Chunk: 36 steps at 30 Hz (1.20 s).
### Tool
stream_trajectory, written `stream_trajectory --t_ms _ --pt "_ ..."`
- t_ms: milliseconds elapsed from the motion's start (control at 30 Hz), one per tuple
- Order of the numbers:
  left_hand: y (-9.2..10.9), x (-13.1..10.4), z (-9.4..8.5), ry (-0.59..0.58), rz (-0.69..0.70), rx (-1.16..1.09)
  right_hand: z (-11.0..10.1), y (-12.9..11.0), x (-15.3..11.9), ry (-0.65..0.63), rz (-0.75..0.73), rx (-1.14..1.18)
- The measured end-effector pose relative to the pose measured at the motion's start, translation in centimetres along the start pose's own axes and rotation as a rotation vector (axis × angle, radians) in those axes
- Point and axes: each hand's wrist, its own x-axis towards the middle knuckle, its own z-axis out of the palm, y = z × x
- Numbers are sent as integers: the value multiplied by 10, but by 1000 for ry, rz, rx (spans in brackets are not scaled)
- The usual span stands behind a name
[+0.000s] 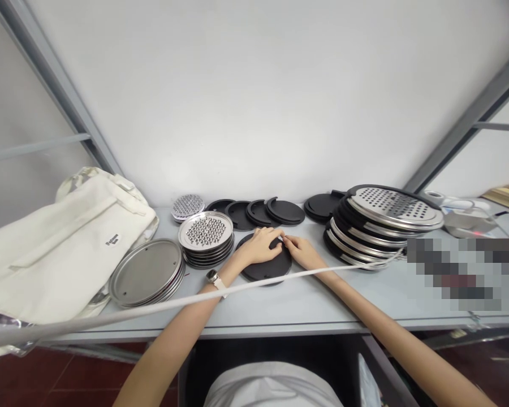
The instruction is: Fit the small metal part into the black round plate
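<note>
A round black disc lies flat on the grey table in front of me. My left hand, with a watch on its wrist, rests on top of the disc with its fingers spread over the upper part. At the disc's upper right edge my right hand has its fingertips pinched together, close to the left fingertips. A small pale thing shows between the two hands, too small to make out. Left of the disc stands a stack of metal grater plates with raised teeth.
Plain metal discs and a cream bag are at left. Several black discs line the wall. A tall stack of perforated plates and black rings stands at right. A pale cord crosses the view before the forearms.
</note>
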Motion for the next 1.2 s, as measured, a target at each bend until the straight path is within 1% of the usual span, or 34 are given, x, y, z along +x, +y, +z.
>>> stream_trajectory --t_ms 200,300,400,567,800,1033,1200 --pt "-4 1 3 -1 -6 -29 -2 1 0 -11 11 14" --pt "-3 1 1 9 5 -44 -4 1 1 -38 31 19" --pt "-1 1 -1 23 23 -61 -7 1 2 -65 17 41" --pt "1 1 -2 17 10 -67 -7 2 2 -59 -2 73" --pt "0 1 -2 -2 5 -72 -7 2 2 -78 30 29" --pt "-3 1 0 -7 11 -80 -6 2 2 -62 3 66" --pt "-1 1 -2 -11 12 -74 -6 2 1 -71 -1 53"
